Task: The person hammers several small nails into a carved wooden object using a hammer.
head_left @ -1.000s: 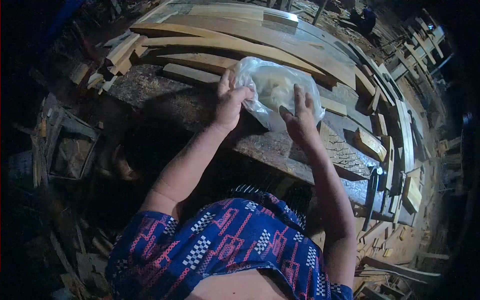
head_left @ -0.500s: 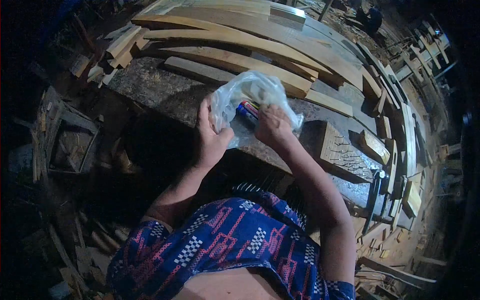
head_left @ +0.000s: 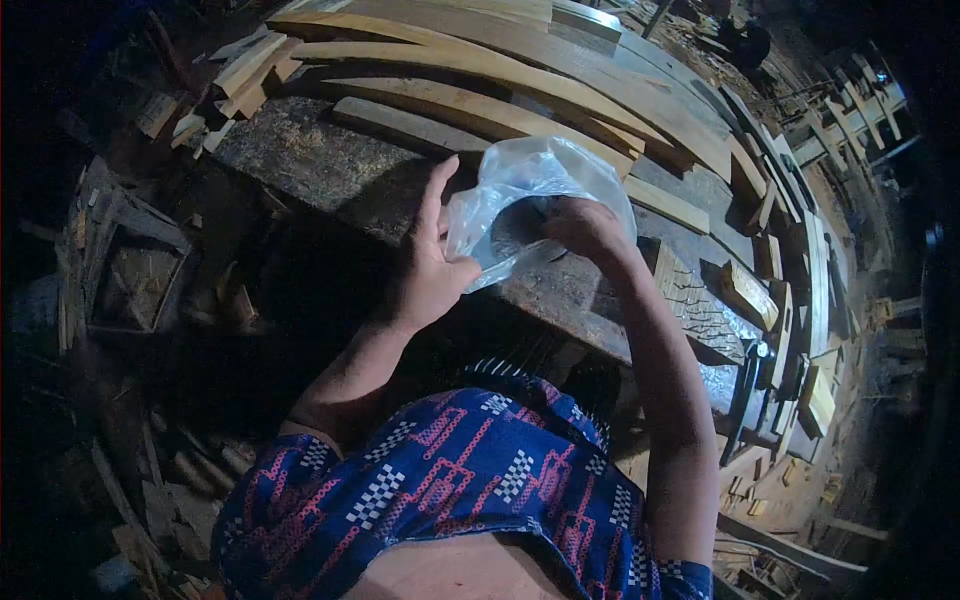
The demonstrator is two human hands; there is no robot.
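A clear plastic bag (head_left: 555, 165) hangs open-mouthed over the near edge of the workbench (head_left: 290, 150). On its left side, my left hand (head_left: 432, 265) grips the rim between thumb and fingers, with the index finger pointing up. My right hand (head_left: 590, 228) reaches into the mouth of the bag, and its fingertips are hidden in shadow there. What those fingers hold, if anything, cannot be made out.
Long curved boards (head_left: 440, 95) lie across the bench beyond the bag. To the right are a wooden block (head_left: 690, 300) with many nails, a short wood piece (head_left: 750, 295) and a dark metal tool (head_left: 745, 395). A wooden frame (head_left: 135, 270) stands at the left.
The red and blue cylindrical item beside my right hand is no longer visible. My right hand and the bag have shifted right, and my left index finger has lifted off the bag.
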